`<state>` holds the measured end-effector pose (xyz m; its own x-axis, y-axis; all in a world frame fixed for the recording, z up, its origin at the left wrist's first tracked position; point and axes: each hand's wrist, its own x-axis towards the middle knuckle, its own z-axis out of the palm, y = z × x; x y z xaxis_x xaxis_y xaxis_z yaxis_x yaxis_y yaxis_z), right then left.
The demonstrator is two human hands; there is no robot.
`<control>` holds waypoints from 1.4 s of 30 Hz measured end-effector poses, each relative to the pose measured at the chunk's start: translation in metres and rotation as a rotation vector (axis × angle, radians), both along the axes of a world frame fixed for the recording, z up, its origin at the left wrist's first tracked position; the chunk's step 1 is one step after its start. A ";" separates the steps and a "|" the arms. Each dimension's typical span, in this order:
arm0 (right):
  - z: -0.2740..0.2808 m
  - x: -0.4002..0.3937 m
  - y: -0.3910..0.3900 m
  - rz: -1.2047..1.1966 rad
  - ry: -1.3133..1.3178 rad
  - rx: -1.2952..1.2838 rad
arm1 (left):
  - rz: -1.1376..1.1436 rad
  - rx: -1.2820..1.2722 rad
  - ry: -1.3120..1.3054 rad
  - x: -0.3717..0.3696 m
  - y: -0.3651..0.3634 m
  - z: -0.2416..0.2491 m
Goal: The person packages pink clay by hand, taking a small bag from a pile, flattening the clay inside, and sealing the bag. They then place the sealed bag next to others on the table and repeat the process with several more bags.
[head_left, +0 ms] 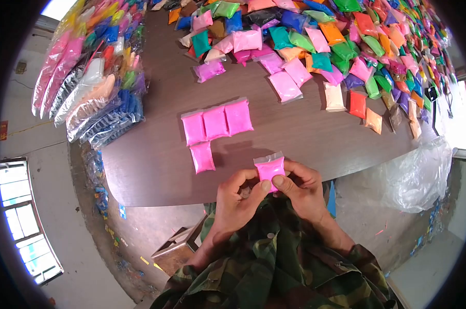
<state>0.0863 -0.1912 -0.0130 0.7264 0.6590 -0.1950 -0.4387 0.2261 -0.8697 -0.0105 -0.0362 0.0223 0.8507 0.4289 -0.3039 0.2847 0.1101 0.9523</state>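
Observation:
Between my two hands is a small pink packet [270,169] in clear plastic, held near the table's front edge with its clear end pointing away from me. My left hand [240,198] grips its left side, thumb on the front face. The right side is pinched by my right hand [301,188], thumb also on the front. Beyond them, three pink packets [215,122] lie side by side in a row on the table. Another pink packet [202,157] lies just below the row's left part. The fingertips behind the held packet are hidden.
A large heap of packets in many colours [341,51] covers the table's far right side. Stacked clear bags of coloured packets [99,87] stand at the left. The dark brown table [145,170] has a rounded front edge. Clear plastic sheeting [418,175] hangs at the right.

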 end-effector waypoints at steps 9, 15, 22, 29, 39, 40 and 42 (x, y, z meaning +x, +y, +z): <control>0.002 -0.001 0.001 -0.017 0.051 -0.013 | -0.025 0.117 -0.010 -0.004 0.001 -0.003; 0.006 0.000 0.001 -0.002 -0.102 -0.062 | 0.067 0.041 -0.033 0.002 -0.001 0.001; 0.011 0.002 -0.002 0.022 -0.169 -0.144 | 0.033 0.174 -0.053 0.001 -0.002 -0.011; 0.011 0.010 -0.011 0.027 -0.197 -0.139 | -0.012 -0.132 -0.075 0.007 -0.003 -0.010; 0.009 0.005 -0.012 0.034 -0.127 -0.085 | 0.010 0.026 -0.056 0.005 -0.005 -0.015; 0.012 0.003 -0.012 -0.002 -0.141 -0.108 | 0.018 0.047 -0.069 0.008 -0.006 -0.012; 0.021 -0.001 -0.014 -0.079 -0.167 -0.157 | 0.001 0.056 -0.058 0.009 -0.006 -0.011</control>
